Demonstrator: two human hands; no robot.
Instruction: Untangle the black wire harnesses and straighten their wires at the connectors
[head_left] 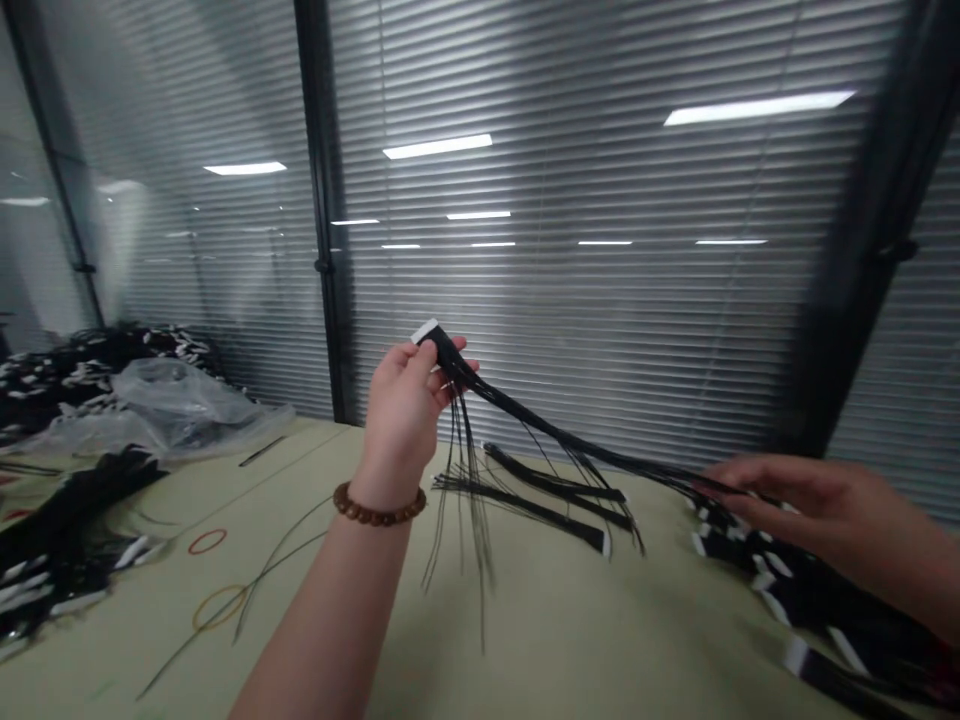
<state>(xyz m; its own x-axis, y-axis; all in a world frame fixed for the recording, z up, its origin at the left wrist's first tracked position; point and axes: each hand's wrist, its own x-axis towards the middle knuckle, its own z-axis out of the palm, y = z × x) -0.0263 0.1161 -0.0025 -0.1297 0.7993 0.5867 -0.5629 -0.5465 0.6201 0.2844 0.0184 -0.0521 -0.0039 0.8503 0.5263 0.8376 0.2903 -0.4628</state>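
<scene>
My left hand [405, 405], with a brown bead bracelet at the wrist, is raised above the table and pinches a bundle of thin black wires [555, 435] just below its white connector end [424, 331]. Loose strands hang down from the grip. The bundle stretches right to my right hand [795, 500], which closes its fingers on the far part of the wires, low over a pile of black cables with white ends [795, 590].
Beige table [570, 640]. Two tied black wire bundles [547, 495] lie mid-table. At left are a heap of black cables [52, 540], a clear plastic bag [180, 400], red and yellow rubber bands [208, 541] and loose wires. Blinds behind glass stand beyond.
</scene>
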